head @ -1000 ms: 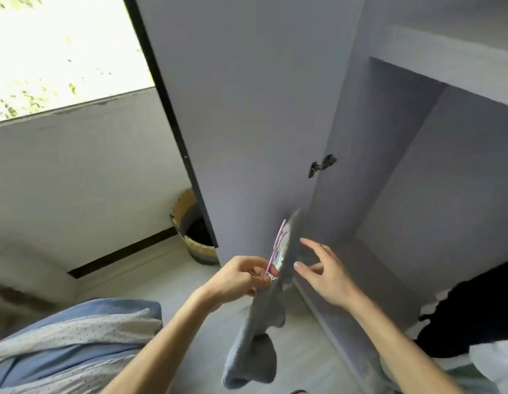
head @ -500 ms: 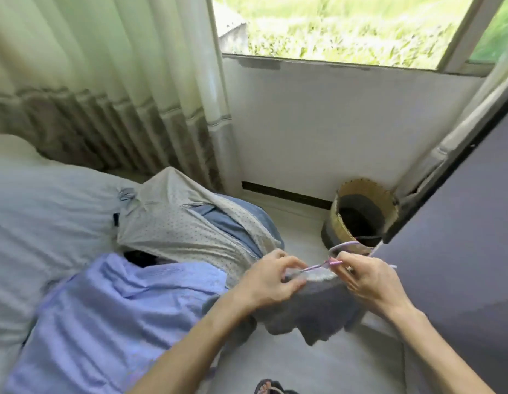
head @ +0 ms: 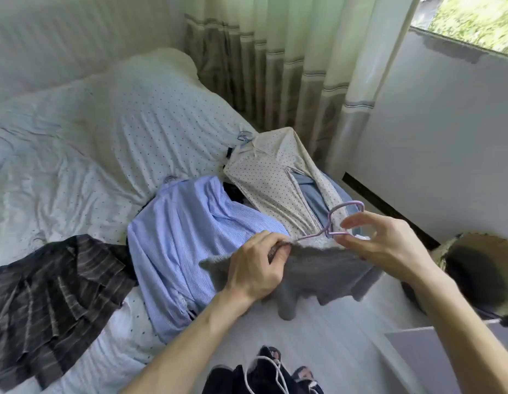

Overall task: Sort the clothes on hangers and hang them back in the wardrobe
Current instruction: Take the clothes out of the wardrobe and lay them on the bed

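The grey knit top hangs on a lilac wire hanger, held in the air just off the right edge of the bed, above the pale floor. The left hand has its fingers curled tight round the top's upper hem at one shoulder. The right hand pinches the hanger's neck between thumb and forefinger, its other fingers loosely spread. On the bed's right edge a blue striped shirt lies beside a cream dotted shirt, the two touching, each with a hanger hook showing at its collar. A dark striped garment lies at the bed's near edge. A woven basket stands on the floor to the right, below the wall, with a curtain behind the bed.
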A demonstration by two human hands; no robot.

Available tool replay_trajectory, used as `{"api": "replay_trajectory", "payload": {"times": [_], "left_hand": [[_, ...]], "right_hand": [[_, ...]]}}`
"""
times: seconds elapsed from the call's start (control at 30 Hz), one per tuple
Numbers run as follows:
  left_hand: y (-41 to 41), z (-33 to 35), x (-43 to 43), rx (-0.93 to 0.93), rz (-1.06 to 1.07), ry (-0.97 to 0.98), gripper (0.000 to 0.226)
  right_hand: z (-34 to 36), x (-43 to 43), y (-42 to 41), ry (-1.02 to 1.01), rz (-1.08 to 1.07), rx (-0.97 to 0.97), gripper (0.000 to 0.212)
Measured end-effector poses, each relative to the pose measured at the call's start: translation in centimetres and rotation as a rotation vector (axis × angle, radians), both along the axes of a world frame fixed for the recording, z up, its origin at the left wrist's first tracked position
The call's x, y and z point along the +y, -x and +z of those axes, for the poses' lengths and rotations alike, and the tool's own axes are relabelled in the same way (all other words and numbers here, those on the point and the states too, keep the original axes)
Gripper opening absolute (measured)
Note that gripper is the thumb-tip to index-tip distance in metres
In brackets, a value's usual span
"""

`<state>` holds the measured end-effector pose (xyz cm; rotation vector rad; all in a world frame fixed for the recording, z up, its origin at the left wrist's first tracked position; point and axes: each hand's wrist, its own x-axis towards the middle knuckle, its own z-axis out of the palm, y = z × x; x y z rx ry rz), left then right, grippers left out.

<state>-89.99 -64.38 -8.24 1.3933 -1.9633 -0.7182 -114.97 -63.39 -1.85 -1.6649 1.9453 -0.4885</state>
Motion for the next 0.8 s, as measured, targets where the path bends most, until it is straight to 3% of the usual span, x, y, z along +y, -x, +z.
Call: {"api": "replay_trajectory", "payload": {"times": [0.2, 0.33, 0.43, 0.5, 0.8], "left_hand": [[-3.1, 2.0, 1.9, -0.023, 0.236, 0.055, 0.023], [-6.0, 3.6, 2.2, 0.067, 0.408, 0.041, 0.029], [-8.0, 4.5, 1.2, 0.134, 0.497, 0.001, 0.032], [-9.3, 4.8, 0.0, 0.156, 0.517, -0.001, 0.017], [-17.7, 6.4, -10.8, 0.225, 0.608, 0.025, 0.021]], "right_hand": [[-1.8, -2.2, 2.1, -0.129, 0.145, -0.003, 0.050], [-5.3, -4.4, 1.9, -0.223, 0.132, -0.177, 0.053], [-6.4, -6.3, -0.3, -0.261, 0.100, -0.326, 0.039], [-6.4, -7.8, -2.3, -0.200, 0.106, -0.349, 0.031], [-4.3, -18.1, -11.6, -0.116, 0.056, -0.492, 0.032]]}}
